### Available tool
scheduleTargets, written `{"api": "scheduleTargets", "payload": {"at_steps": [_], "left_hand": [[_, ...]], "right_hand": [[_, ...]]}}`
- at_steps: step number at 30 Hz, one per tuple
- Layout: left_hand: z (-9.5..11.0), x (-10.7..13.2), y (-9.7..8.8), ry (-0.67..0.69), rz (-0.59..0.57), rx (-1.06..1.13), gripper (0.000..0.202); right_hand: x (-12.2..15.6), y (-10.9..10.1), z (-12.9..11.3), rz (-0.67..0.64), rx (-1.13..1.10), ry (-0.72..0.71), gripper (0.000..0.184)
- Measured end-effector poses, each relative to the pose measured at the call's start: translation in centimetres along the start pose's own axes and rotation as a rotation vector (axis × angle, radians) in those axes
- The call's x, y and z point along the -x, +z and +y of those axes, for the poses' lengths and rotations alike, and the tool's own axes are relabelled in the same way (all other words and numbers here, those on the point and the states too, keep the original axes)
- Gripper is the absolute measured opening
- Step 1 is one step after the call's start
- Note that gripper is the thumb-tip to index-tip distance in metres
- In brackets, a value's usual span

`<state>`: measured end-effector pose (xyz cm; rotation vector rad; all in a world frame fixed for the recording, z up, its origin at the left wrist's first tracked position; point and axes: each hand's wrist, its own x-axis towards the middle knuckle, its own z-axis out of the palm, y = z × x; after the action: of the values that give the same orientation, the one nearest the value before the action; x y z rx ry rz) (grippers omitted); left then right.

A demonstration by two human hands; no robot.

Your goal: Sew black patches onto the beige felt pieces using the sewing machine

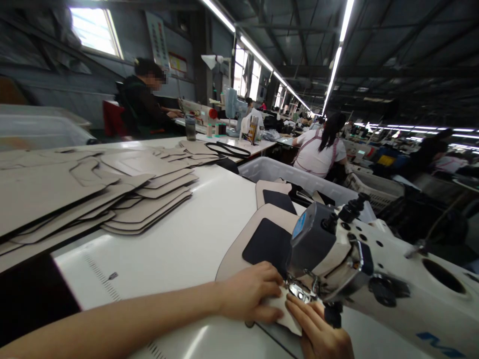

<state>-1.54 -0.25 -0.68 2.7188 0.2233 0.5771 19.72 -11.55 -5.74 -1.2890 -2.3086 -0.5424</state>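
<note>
My left hand (251,293) lies on a beige panel (279,212), beside the presser foot (299,293) of a sewing machine (348,254). Its fingers are bent a little and the thumb stands apart. On the panel is a dark patch (266,245), partly covered by the machine head. My right hand (322,330) is close to the foot on its near side, fingers stretched out over the panel's near edge. The right thumb is hidden. Needle and stitch line are too small to make out.
Stacked beige panels (149,209) spread over the table's left side. A white plastic bin (299,174) with dark pieces stands behind the machine. One person (144,102) sits at a machine at the back left, another (320,147) beyond the bin. A cup (190,129) stands on the far table.
</note>
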Motion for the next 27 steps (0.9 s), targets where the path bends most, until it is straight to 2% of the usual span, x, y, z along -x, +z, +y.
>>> {"api": "scheduleTargets", "payload": {"at_steps": [4,8,13,18,23,27], "left_hand": [[2.2,1.2,1.3,-0.005,-0.031,-0.126,0.028],[2.4,1.4,1.8,0.038,-0.043,-0.138,0.032],[1.0,1.2,1.4,0.086,-0.075,-0.081,0.029],[-0.7,0.8,0.8,0.118,-0.085,0.086,0.025],[-3.0,-0.2,-0.1,0.155,-0.113,0.254,0.031],[-4.8,-1.2,-0.7,0.131,-0.15,0.305,0.03]], "right_hand": [[0.3,-0.4,0.5,-0.024,-0.038,0.015,0.047],[0.8,-0.7,1.1,-0.045,-0.015,-0.068,0.046],[0.5,-1.1,1.1,-0.053,0.01,-0.072,0.044],[0.3,-1.3,0.8,-0.063,0.001,-0.084,0.045],[0.3,-1.4,0.6,-0.088,-0.03,-0.114,0.044],[-0.1,-1.6,0.5,-0.107,-0.011,-0.155,0.045]]}}
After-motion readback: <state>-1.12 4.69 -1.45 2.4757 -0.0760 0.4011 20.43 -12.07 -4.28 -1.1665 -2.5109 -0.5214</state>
